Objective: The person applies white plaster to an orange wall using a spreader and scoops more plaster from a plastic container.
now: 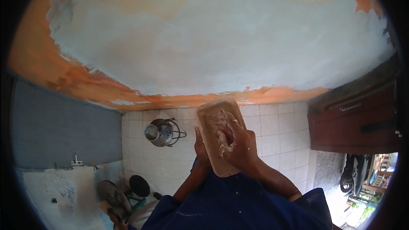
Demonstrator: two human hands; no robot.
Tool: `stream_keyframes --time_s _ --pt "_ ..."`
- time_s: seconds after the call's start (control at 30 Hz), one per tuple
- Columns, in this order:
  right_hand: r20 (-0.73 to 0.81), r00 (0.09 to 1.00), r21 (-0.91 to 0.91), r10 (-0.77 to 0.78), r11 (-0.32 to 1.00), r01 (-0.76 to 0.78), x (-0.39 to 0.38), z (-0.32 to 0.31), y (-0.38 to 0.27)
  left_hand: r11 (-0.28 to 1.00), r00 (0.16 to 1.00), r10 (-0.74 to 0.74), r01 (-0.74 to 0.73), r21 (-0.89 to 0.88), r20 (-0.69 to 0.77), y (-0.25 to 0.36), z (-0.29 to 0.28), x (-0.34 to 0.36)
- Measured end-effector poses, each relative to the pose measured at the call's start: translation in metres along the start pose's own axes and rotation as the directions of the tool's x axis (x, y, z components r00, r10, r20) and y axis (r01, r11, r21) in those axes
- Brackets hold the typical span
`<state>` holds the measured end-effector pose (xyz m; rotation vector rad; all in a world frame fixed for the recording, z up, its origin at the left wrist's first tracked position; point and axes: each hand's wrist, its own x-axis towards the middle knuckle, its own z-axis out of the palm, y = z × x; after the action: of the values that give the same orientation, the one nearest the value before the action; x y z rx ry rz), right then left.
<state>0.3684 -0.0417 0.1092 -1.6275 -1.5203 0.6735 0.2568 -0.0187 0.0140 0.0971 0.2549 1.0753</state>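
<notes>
My left hand grips the left side of a tan, shallow rectangular tray with rounded corners. Most of its fingers are hidden beneath the tray. Over the tray's middle is my right hand, its fingers curled and smeared with pale, wet paste. Whether those fingers pinch something or just the paste, I cannot make out. More of the whitish paste clings to the tray's inside. Beyond the tray rises an orange wall with a broad whitish coating over most of it.
A stool with dark metal legs holds a stained, rounded container on the tiled floor. Another person's hand shows at lower left, near round dark objects. A grey panel stands left, a dark red door right.
</notes>
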Motion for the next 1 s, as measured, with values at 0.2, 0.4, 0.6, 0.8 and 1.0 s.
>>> stream_keyframes --time_s 0.2,0.4,0.6,0.8,1.0 --pt "-0.045 0.999 0.001 -0.011 1.000 0.011 0.000 0.001 0.001 0.999 0.999 0.033 -0.033 0.018 -0.009 -0.003 0.009 0.001" --pt "0.040 0.999 -0.024 0.009 1.000 -0.008 -0.001 -0.031 -0.015 0.998 0.998 0.054 -0.055 0.017 0.016 0.003 0.008 0.001" --pt "0.027 1.000 -0.054 0.009 0.999 -0.008 -0.003 -0.006 -0.006 0.999 0.998 0.019 -0.016 -0.035 0.065 0.002 0.012 -0.002" --pt "0.064 0.997 -0.008 0.047 0.999 -0.046 0.002 -0.001 -0.009 0.988 0.971 0.036 0.000 -0.153 0.235 -0.003 -0.003 -0.002" --pt "-0.111 0.994 0.084 -0.001 0.996 0.010 -0.002 -0.021 -0.017 0.998 0.986 0.043 -0.035 -0.053 0.161 0.000 0.008 -0.003"
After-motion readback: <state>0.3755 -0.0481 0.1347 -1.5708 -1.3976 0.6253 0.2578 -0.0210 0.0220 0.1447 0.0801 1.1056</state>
